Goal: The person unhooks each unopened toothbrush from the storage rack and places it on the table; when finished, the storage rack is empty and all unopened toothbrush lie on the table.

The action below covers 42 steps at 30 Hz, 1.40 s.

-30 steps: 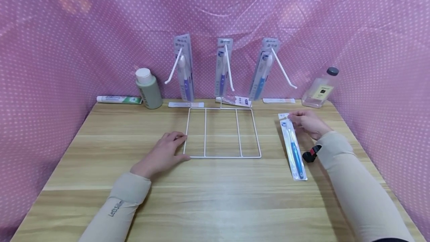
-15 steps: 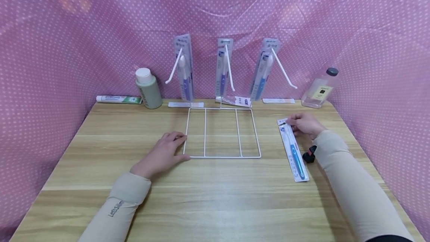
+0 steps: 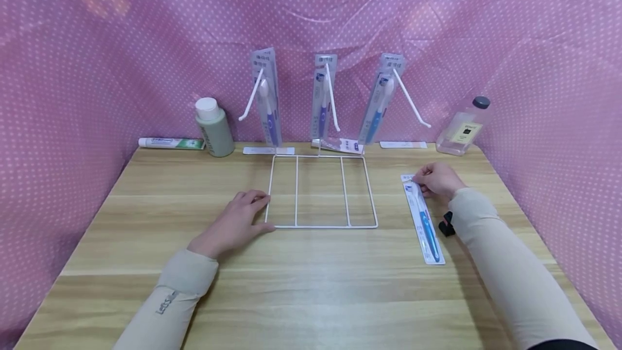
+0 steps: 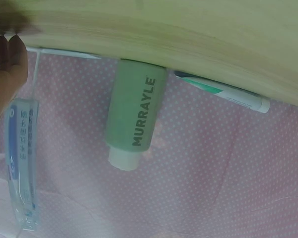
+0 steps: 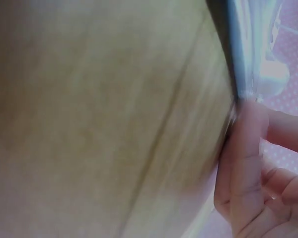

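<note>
My right hand [image 3: 438,180] pinches the top end of a packaged blue toothbrush [image 3: 427,234] at the right of the table. The pack slants toward me, its lower end close over the wood. In the right wrist view, thumb and fingers [image 5: 246,163] meet on the clear pack [image 5: 246,49]. My left hand [image 3: 235,223] rests at the left side of a white wire rack [image 3: 320,227], fingertips at the side wire and thumb at the front corner. Packaged toothbrushes with purple handles [image 3: 271,123] hang on its left and middle hooks, blue-handled ones [image 3: 376,118] on the right hook.
Along the back edge stand a green bottle [image 3: 217,134] and a clear bottle [image 3: 459,133] with a black cap. Toothpaste tubes, one green and white [image 3: 172,143], and narrow white strips [image 3: 269,150] lie there too. A pink dotted cloth [image 3: 146,58] encloses the table.
My right hand has shifted slightly toward me and left with the toothbrush pack, which now lies flatter along the table. The left hand and the rack have stayed in place.
</note>
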Tool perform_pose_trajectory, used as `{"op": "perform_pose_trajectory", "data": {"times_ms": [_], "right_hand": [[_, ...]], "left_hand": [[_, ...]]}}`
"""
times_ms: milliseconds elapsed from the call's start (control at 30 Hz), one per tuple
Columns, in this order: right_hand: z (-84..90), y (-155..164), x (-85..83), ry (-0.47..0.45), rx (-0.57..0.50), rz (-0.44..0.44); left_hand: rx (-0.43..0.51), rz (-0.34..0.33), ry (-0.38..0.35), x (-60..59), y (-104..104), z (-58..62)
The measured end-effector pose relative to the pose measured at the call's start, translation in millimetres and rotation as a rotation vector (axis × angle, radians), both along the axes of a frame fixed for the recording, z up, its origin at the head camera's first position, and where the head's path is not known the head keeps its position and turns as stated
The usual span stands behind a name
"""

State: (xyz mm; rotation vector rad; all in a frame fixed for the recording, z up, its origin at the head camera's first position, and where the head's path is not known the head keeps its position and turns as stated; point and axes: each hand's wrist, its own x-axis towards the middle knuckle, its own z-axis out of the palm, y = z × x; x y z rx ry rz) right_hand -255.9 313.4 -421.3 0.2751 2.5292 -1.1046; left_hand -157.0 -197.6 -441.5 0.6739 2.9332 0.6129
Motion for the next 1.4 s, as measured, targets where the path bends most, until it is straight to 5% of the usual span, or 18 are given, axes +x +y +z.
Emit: {"op": "perform_pose_trajectory", "data": {"times_ms": [233, 433, 533, 700, 800, 1167, 1400], "right_hand": [[2.5, 6, -0.2, -0.01, -0.023, 0.023], [51.4, 1, -7.5, 0.216, -0.235, -0.007], [89.6, -15, -11.9, 0.402, -0.551, -0.088], [142.7, -50, -22.9, 0.619, -1.277, -0.096], [158.0, -67, -33.3, 0.649, -1.448, -0.079], [154.9, -93, -46.9, 0.658, -1.173, -0.024], [154.6, -96, -40.8, 0.659, -1.147, 0.014]], "left_hand": [[0.004, -0.01, 0.003, -0.5, 2, -0.8], [0.003, -0.006, 0.006, 0.1, 3, -0.3], [0.005, -0.011, 0.012, 0.3, 2, 0.0], [0.007, -0.021, 0.032, -1.3, 1, 0.7], [0.004, -0.024, 0.043, -3.0, 1, 0.0], [-0.001, -0.018, 0.064, -2.1, 3, -1.8], [-0.009, -0.003, 0.034, -0.9, 1, -1.5]]}}
